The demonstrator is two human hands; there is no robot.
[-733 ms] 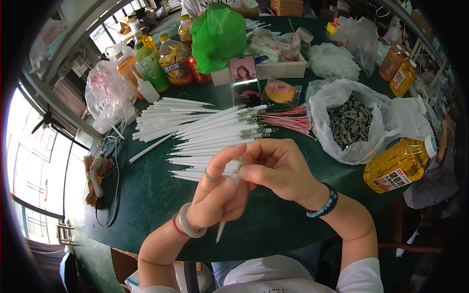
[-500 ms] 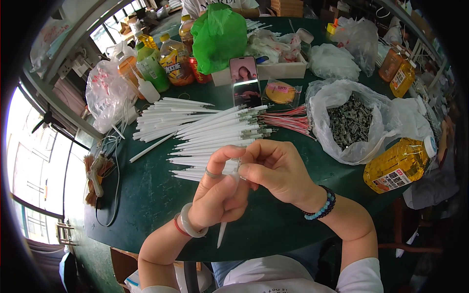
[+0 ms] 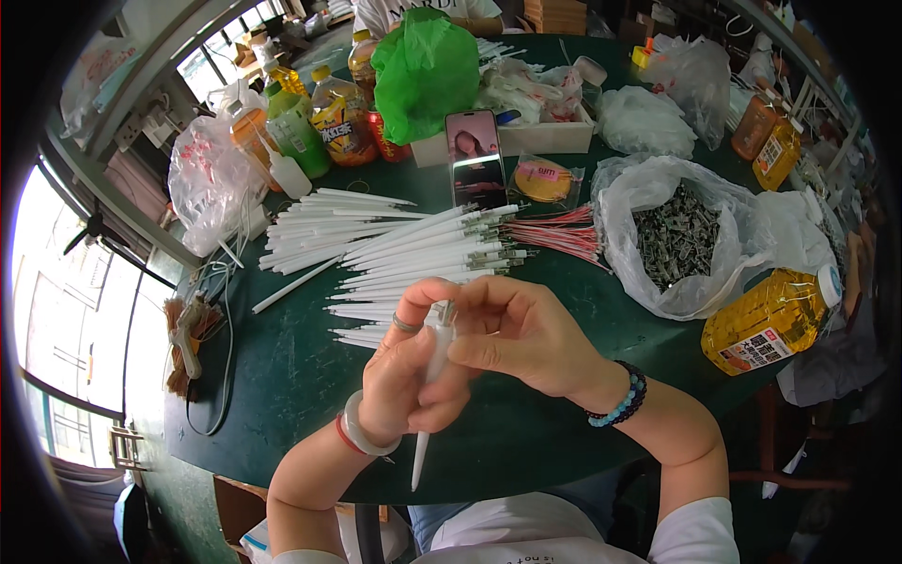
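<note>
My left hand (image 3: 412,367) is closed around a white tapered plastic stick (image 3: 420,461), whose thin tip points down below the fist. A small metallic piece (image 3: 443,310) shows at the stick's upper end, between the fingertips of both hands. My right hand (image 3: 536,334) is closed at that upper end, index finger by the metallic piece and thumb against the white body. Beyond my hands lies a pile of similar white sticks (image 3: 395,268), many with metallic ends toward the right. A bundle of red and white wires (image 3: 564,235) sits beside those ends.
Right of the wires stands an open plastic bag (image 3: 625,268) full of small dark metallic parts (image 3: 675,235). A yellow oil bottle (image 3: 766,324) is near the right edge. A phone (image 3: 475,160) leans upright against a white box (image 3: 545,139). Bottles and a green bag (image 3: 427,75) are behind.
The stick has shifted slightly in my left hand, its tip now lower and further left. My right fingers have spread a little, showing more of the metallic end.
</note>
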